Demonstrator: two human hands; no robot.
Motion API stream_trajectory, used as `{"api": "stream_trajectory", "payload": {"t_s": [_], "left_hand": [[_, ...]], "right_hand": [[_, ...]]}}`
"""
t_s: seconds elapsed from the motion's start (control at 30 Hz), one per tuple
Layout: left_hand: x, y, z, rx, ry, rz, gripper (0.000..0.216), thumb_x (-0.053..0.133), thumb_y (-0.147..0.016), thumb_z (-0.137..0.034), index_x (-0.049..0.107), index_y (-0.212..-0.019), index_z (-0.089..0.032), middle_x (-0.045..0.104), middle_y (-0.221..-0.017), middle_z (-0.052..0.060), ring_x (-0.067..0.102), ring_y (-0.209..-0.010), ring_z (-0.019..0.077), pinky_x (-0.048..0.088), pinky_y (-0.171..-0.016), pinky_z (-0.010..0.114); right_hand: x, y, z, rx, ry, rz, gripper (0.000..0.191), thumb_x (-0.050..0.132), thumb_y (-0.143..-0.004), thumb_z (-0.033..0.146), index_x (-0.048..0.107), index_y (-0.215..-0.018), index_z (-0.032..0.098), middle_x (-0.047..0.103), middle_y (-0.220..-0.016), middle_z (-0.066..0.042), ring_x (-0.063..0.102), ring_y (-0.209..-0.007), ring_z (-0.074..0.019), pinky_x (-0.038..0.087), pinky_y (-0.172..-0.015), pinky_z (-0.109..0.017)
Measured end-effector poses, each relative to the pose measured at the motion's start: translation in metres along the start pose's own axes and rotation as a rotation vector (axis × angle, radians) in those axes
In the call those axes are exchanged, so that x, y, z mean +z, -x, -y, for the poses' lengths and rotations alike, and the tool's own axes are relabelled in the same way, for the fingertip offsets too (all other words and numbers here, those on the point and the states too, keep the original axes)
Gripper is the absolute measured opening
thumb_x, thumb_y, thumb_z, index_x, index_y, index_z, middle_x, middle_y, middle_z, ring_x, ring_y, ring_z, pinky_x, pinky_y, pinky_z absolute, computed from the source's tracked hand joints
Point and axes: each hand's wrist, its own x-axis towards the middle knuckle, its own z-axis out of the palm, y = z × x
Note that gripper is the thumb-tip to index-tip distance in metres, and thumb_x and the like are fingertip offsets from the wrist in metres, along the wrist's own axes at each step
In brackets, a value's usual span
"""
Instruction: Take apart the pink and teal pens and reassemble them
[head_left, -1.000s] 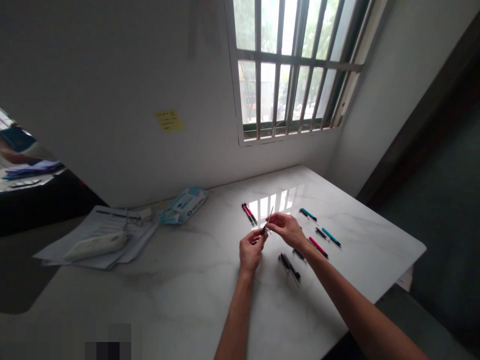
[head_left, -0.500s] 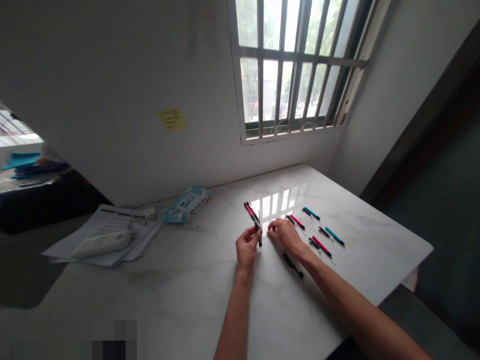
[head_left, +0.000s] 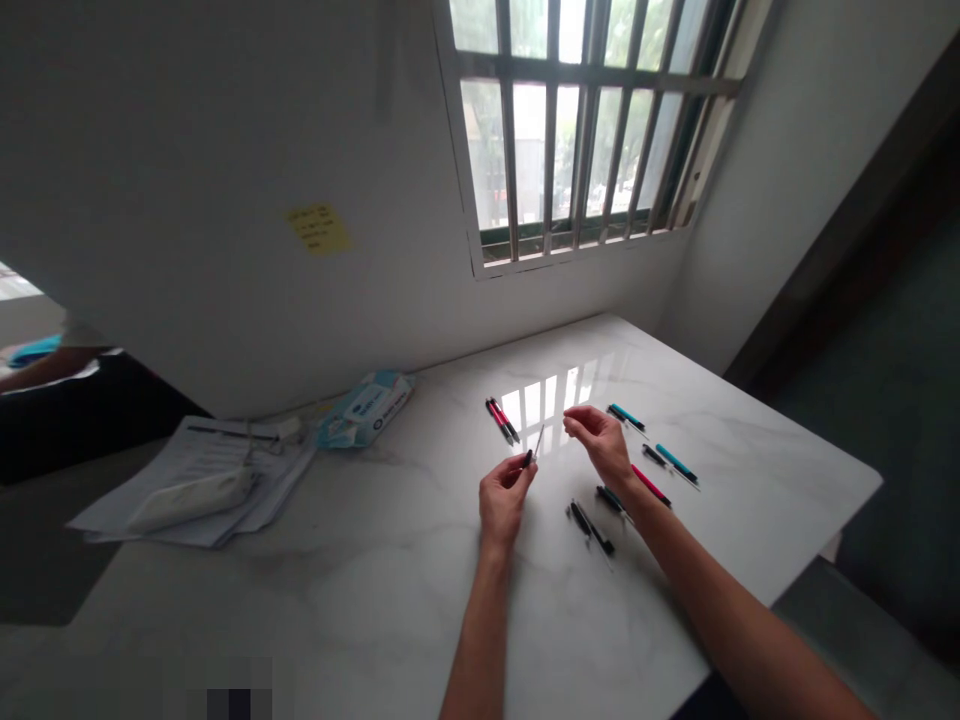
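Observation:
My left hand [head_left: 504, 500] is closed on a short black pen part [head_left: 527, 459]; a thin pen refill [head_left: 540, 438] points up from it. To its right, my right hand [head_left: 600, 437] hovers above the table with thumb and fingertips pinched together; whatever is between them is too small to make out. Two red-and-black pens [head_left: 501, 420] lie side by side beyond my left hand. A red pen barrel [head_left: 651, 485] shows past my right forearm, which partly covers a dark pen piece [head_left: 611, 498]. Black pen parts [head_left: 592, 525] rest between my forearms.
Teal pen barrels [head_left: 676, 463] lie with black parts and refills on the right of the marble-patterned table [head_left: 390, 600]. A wipes packet [head_left: 367, 408] and papers [head_left: 195, 470] sit at left. Behind is a barred window [head_left: 570, 150]; a person's arm [head_left: 45, 365] shows far left.
My right hand has moved away from my left, up and to the right, over the place where red pen parts lay. The part in my left hand has tilted, refill upward. The view has shifted slightly.

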Motion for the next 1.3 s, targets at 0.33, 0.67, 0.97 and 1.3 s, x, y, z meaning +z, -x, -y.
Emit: {"api": "stream_trajectory", "payload": {"t_s": [0.33,0.67,0.97,1.3], "left_hand": [[0.006,0.004,-0.004,0.083,-0.273,0.02,0.028,0.081,-0.078,-0.041,0.085,-0.1,-0.023,0.081,-0.092,0.007,0.073,-0.083,0.0225,0.057,-0.081,0.033],[0.007,0.004,-0.003,0.083,-0.207,0.005,0.027,0.085,-0.077,-0.039,0.086,-0.097,-0.021,0.082,-0.088,0.008,0.071,-0.079,0.0212,0.055,-0.074,0.029],[0.007,0.003,-0.004,0.054,-0.185,0.006,0.028,0.085,-0.077,-0.037,0.086,-0.099,-0.02,0.082,-0.093,0.008,0.071,-0.082,0.0206,0.055,-0.078,0.029],[0.007,0.003,-0.007,0.032,-0.09,0.024,0.033,0.086,-0.077,-0.041,0.085,-0.101,-0.019,0.081,-0.092,0.008,0.07,-0.078,0.0196,0.054,-0.075,0.028]], "right_hand": [[-0.006,-0.006,0.002,0.041,-0.154,-0.079,0.034,0.088,-0.075,0.041,0.073,-0.099,0.022,0.078,-0.095,-0.005,0.074,-0.088,-0.0199,0.058,-0.079,-0.032],[-0.007,-0.006,-0.002,0.048,-0.065,-0.027,0.04,0.085,-0.077,0.046,0.072,-0.106,0.021,0.077,-0.097,-0.007,0.073,-0.095,-0.0226,0.059,-0.085,-0.036],[-0.006,-0.004,0.0,0.068,-0.095,-0.001,0.039,0.087,-0.076,0.044,0.073,-0.104,0.022,0.077,-0.099,-0.006,0.073,-0.094,-0.0213,0.059,-0.088,-0.036],[0.002,0.006,0.008,0.11,-0.045,0.244,0.042,0.084,-0.081,0.044,0.07,-0.115,0.024,0.076,-0.097,-0.005,0.073,-0.097,-0.0214,0.058,-0.089,-0.036]]}}
